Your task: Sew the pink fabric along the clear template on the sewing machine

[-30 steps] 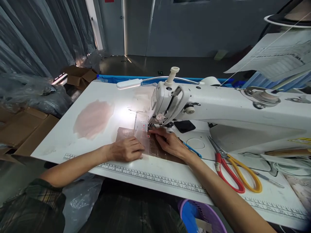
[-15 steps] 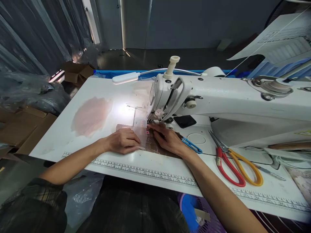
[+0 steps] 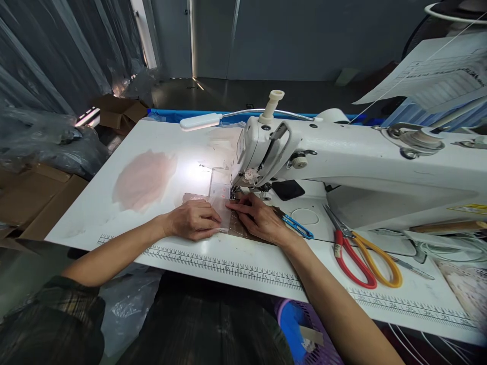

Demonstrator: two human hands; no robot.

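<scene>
From the head view: find clear film (image 3: 221,197) lying flat on the white table (image 3: 83,220), just beside the presser foot (image 3: 236,192) of the sewing machine (image 3: 361,157), apparently overlapping brown sheeting (image 3: 237,227) visible on both sides of it. Note left hand (image 3: 194,219) low over the film's left side, fingers bent and close together; cannot tell pinching from mere pressing. Note right hand (image 3: 262,218) over the brown sheeting, index finger stretched out onto the film's right edge, thumb tucked close; cannot tell any closed hold there either. To do well, by best judgement: press lightly from both sides, without stretching the film; square up the layers before feeding; smooth out any wrinkle; guide from the side, with the right fingertip well clear of the needle's path; mind the blue snips (image 3: 299,226) near the right wrist. Hard to make out: needle tip, lost in dark metal under the machine's head; reddish marks on the film, too small to read. Hidden: much of the brown sheeting, under both hands; cannot tell one piece from two. Cut off at the right edge: machine's far end and printed papers (image 3: 433,71).
</scene>
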